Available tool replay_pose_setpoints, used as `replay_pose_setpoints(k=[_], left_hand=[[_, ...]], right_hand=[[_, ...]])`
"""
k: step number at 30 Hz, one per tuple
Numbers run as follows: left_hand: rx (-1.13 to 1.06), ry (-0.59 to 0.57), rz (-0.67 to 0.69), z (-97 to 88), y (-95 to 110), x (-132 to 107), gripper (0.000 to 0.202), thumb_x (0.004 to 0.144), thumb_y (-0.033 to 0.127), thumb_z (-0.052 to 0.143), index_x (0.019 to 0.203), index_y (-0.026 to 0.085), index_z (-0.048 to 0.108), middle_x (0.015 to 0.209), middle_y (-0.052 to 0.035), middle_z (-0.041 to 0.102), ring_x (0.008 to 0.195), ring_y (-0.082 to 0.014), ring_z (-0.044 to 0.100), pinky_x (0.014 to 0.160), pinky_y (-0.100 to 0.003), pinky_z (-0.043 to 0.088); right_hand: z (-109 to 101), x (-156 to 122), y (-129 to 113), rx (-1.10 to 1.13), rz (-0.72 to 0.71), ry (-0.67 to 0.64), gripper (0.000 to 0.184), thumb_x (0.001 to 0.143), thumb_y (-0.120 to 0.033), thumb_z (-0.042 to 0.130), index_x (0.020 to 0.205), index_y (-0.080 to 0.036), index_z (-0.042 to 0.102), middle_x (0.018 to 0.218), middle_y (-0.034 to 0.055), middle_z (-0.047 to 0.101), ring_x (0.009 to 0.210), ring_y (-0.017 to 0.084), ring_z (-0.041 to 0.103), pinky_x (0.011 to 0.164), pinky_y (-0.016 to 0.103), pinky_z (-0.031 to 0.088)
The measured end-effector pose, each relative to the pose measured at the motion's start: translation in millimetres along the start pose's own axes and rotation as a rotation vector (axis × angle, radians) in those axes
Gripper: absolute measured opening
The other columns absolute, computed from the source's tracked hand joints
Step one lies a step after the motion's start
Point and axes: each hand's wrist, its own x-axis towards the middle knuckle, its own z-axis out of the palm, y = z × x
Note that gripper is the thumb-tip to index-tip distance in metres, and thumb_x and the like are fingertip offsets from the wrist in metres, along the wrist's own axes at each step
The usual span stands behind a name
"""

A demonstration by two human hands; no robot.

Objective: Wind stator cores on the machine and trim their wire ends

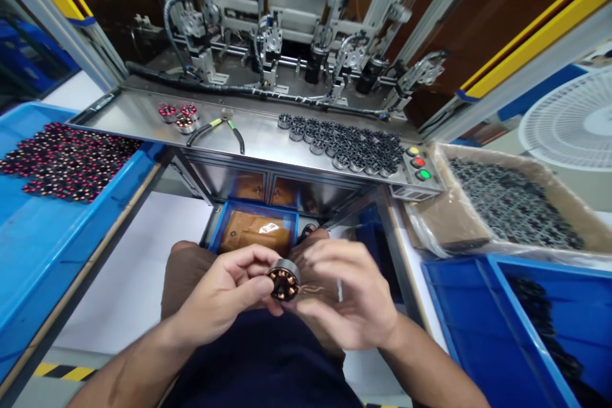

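Observation:
My left hand (224,290) pinches a small round motor stator (284,280) with copper windings, held over my lap. My right hand (351,296) is close beside it, fingers curled at the stator's right side and touching thin copper wire ends (313,292) that trail from it. Both hands sit below the steel bench (258,134).
On the bench lie pliers (217,127), three wound stators (179,116) and a heap of black cores (351,143). A button box (417,162) is at its right end. A blue tray of wound stators (67,162) is left; a carton of black cores (514,204) and blue bins (516,325) are right.

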Motion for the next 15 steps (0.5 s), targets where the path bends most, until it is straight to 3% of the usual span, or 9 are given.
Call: replay_pose_setpoints(k=[2, 3, 7, 9, 15], left_hand=[[0.011, 0.011, 0.034, 0.5, -0.7, -1.4, 0.024, 0.087, 0.028, 0.069, 0.109, 0.018, 0.066, 0.095, -0.0076, 0.076, 0.078, -0.016, 0.072, 0.07, -0.025, 0.059], [0.01, 0.014, 0.048, 1.2, -0.7, -1.7, 0.023, 0.087, 0.027, 0.068, 0.109, 0.019, 0.066, 0.095, -0.0073, 0.076, 0.079, -0.0168, 0.072, 0.07, -0.025, 0.059], [0.004, 0.036, 0.066, 4.6, -0.6, -1.0, 0.024, 0.085, 0.028, 0.07, 0.107, 0.017, 0.067, 0.09, -0.0059, 0.075, 0.074, -0.0158, 0.071, 0.069, -0.027, 0.06], [0.005, 0.051, 0.062, 4.7, -1.4, -1.2, 0.024, 0.084, 0.027, 0.071, 0.106, 0.017, 0.067, 0.087, -0.0054, 0.074, 0.072, -0.0155, 0.07, 0.068, -0.028, 0.06], [0.003, 0.036, 0.122, 2.6, -6.2, -4.6, 0.023, 0.087, 0.021, 0.067, 0.109, 0.02, 0.064, 0.094, -0.0053, 0.072, 0.08, -0.018, 0.073, 0.069, -0.028, 0.059]], right_hand=[[-4.1, 2.1, 2.9, 0.022, 0.076, 0.049, 0.078, 0.074, -0.03, 0.081, 0.141, -0.021, 0.041, 0.122, 0.0168, 0.055, 0.105, 0.027, 0.062, 0.08, 0.043, 0.06], [-5.9, 3.9, 3.5, 0.022, 0.091, 0.038, 0.081, 0.073, -0.032, 0.082, 0.142, -0.021, 0.041, 0.124, 0.0171, 0.054, 0.106, 0.028, 0.061, 0.082, 0.044, 0.059], [-8.5, 13.4, 0.6, 0.061, 0.056, -0.122, 0.047, 0.075, -0.025, 0.081, 0.118, -0.02, 0.062, 0.097, 0.0088, 0.064, 0.087, 0.02, 0.065, 0.074, 0.035, 0.058], [-7.3, 16.3, -2.3, 0.106, 0.053, -0.114, 0.034, 0.078, -0.019, 0.077, 0.11, -0.019, 0.066, 0.089, 0.0066, 0.066, 0.079, 0.017, 0.065, 0.067, 0.031, 0.057], [-5.1, 16.8, -9.7, 0.027, 0.049, -0.122, 0.019, 0.083, -0.008, 0.068, 0.1, -0.017, 0.07, 0.081, 0.0062, 0.068, 0.073, 0.015, 0.066, 0.064, 0.028, 0.057]])
